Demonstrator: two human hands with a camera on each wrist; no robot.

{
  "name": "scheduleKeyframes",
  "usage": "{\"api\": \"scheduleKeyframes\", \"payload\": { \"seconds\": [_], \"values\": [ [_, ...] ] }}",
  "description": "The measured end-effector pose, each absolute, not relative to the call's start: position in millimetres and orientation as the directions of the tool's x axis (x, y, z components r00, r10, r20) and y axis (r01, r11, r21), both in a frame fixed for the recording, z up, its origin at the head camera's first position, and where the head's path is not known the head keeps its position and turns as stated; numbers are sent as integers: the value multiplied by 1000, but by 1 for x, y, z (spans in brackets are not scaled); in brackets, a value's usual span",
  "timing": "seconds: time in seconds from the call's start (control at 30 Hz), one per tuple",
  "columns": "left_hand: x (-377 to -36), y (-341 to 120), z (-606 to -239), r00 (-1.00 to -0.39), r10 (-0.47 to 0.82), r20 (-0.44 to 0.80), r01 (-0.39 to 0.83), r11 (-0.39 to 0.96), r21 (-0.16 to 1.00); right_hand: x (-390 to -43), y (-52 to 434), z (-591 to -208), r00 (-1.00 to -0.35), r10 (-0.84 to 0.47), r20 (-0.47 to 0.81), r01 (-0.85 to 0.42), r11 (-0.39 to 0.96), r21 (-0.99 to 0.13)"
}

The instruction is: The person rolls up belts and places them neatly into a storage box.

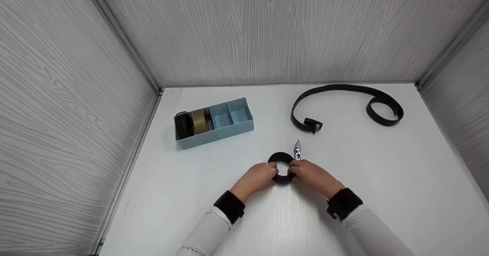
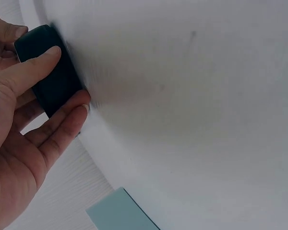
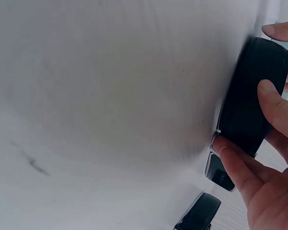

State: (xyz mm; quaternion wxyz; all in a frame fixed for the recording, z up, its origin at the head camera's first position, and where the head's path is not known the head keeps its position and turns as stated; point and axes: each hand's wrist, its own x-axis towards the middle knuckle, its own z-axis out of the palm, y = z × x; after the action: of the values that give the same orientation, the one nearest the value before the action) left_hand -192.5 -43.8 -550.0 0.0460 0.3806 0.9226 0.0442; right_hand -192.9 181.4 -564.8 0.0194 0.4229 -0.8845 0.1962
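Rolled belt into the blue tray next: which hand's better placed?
Left, I'd say: the left hand grips the rolled belt on the side nearer the blue tray. The right hand also grips it, but farther off, beside the silver buckle.

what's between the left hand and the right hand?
A coiled black belt, gripped on opposite sides by the left hand and right hand; bare tabletop shows through its centre. See the head view.
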Motion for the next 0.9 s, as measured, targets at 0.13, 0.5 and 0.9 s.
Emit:
{"api": "scheduleKeyframes", "payload": {
  "seconds": [0.13, 0.5, 0.9],
  "values": [
    [-191, -44, -552, -701, 712, -41, 707, 701, 94, -194, 181, -564, -641, -744, 187, -755, 567, -330],
    [-189, -45, -551, -752, 659, -24, 647, 745, 161, -199, 183, -566, -648, -734, 202, -740, 546, -392],
    [-189, -42, -541, -627, 727, 279, 696, 684, -219, -209, 188, -526, -721, -693, -5, -557, 584, -591]
  ]
}}
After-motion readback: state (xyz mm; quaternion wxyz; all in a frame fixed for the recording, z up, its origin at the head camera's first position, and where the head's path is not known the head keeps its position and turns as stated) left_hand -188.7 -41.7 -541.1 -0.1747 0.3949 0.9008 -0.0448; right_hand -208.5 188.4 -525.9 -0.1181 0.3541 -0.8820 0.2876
